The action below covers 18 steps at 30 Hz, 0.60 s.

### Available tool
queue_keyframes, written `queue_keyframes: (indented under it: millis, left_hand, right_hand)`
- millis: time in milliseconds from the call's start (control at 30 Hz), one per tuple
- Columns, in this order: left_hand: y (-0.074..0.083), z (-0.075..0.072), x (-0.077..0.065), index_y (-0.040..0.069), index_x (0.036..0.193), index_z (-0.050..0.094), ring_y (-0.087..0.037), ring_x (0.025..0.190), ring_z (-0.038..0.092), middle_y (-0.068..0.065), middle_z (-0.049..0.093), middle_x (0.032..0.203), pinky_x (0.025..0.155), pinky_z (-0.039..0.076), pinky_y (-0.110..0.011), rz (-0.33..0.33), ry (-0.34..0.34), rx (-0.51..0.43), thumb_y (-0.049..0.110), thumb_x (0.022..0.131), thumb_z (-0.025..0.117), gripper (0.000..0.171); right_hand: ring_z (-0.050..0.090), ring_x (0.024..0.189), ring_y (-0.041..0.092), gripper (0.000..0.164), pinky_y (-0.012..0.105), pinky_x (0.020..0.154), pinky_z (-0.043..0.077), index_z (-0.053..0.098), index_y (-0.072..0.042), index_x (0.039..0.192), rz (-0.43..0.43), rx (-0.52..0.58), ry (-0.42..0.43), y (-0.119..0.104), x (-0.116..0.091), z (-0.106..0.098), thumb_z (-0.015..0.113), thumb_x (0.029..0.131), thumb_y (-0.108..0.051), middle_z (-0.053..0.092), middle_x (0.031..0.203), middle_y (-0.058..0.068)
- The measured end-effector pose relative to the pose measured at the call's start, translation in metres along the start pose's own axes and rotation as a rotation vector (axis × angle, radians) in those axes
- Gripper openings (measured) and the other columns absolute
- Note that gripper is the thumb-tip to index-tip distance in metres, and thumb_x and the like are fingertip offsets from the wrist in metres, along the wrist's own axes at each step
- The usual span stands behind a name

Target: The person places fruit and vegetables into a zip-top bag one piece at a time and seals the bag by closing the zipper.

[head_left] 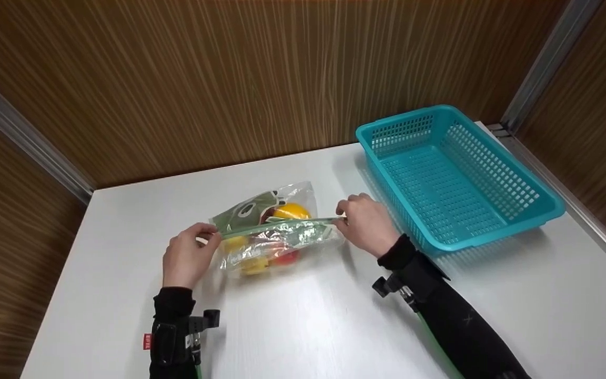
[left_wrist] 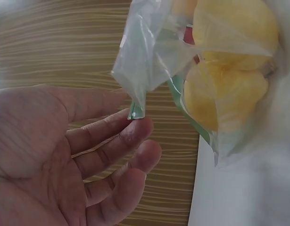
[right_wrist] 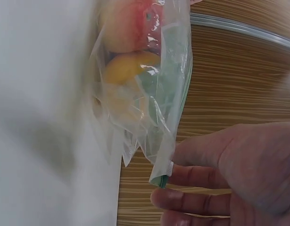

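Note:
A clear zip bag (head_left: 303,234) with a green printed panel holds several fruits, some yellow, one orange (head_left: 292,211) and one red (head_left: 285,256). My left hand (head_left: 190,255) pinches the left end of its green zip strip between thumb and fingers. At the strip's right end, my right hand (head_left: 367,223) pinches the other corner, so the strip runs nearly straight between both hands. The left wrist view shows two yellow fruits (left_wrist: 227,94) pressed against the film. In the right wrist view, a white slider (right_wrist: 170,168) sits by my thumb at the strip's end.
A teal plastic basket (head_left: 387,181) with perforated sides stands to the right, close to my right hand. The white table (head_left: 292,326) meets a wood-grain panel (head_left: 229,79) at the back, and another panel (head_left: 592,95) rises on the right.

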<state>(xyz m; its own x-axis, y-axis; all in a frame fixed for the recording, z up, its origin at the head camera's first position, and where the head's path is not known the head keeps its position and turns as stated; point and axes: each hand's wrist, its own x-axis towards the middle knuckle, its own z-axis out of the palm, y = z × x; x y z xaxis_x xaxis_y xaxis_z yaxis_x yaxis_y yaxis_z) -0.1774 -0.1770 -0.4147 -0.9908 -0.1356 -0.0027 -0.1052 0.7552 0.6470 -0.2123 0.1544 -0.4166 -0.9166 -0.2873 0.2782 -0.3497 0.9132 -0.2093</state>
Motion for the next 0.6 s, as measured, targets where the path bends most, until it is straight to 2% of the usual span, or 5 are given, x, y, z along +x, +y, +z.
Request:
queue_keyframes:
  millis: [200, 333, 500, 600]
  left_hand:
    - [0.007, 0.0, -0.002, 0.015, 0.114, 0.066, -0.023, 0.095, 0.065, -0.005, 0.07, 0.108, 0.077, 0.043, -0.033, 0.029, 0.053, -0.03, 0.033, 0.091, 0.059, 0.03]
    - [0.019, 0.002, -0.006, 0.018, 0.118, 0.064, -0.024, 0.103, 0.063, -0.004, 0.068, 0.115, 0.082, 0.042, -0.039, 0.057, 0.107, -0.032, 0.035, 0.091, 0.06, 0.033]
    - [0.038, 0.008, -0.013, 0.019, 0.121, 0.063, -0.025, 0.111, 0.062, -0.004, 0.067, 0.12, 0.089, 0.047, -0.044, 0.124, 0.152, -0.039, 0.037, 0.09, 0.061, 0.036]
    - [0.043, 0.012, -0.018, 0.018, 0.125, 0.06, -0.028, 0.12, 0.056, -0.007, 0.062, 0.128, 0.097, 0.046, -0.048, 0.178, 0.16, -0.034, 0.038, 0.09, 0.061, 0.041]
  right_hand:
    - [0.061, 0.08, 0.026, 0.027, 0.038, 0.064, 0.05, 0.072, -0.009, 0.098, -0.027, 0.012, -0.016, -0.005, -0.001, -0.004, 0.07, 0.082, -0.031, 0.069, 0.083, 0.008]
    - [0.06, 0.087, 0.027, 0.034, 0.038, 0.072, 0.051, 0.07, -0.009, 0.108, -0.055, 0.048, -0.029, -0.008, 0.0, -0.005, 0.068, 0.084, -0.034, 0.07, 0.094, 0.009]
    - [0.057, 0.108, 0.028, 0.046, 0.042, 0.09, 0.049, 0.063, -0.012, 0.122, -0.069, 0.08, -0.054, -0.011, 0.0, -0.01, 0.065, 0.086, -0.04, 0.066, 0.115, 0.009]
    - [0.053, 0.119, 0.028, 0.051, 0.046, 0.098, 0.046, 0.059, -0.015, 0.128, -0.065, 0.086, -0.047, -0.014, -0.002, -0.017, 0.063, 0.087, -0.044, 0.062, 0.125, 0.01]
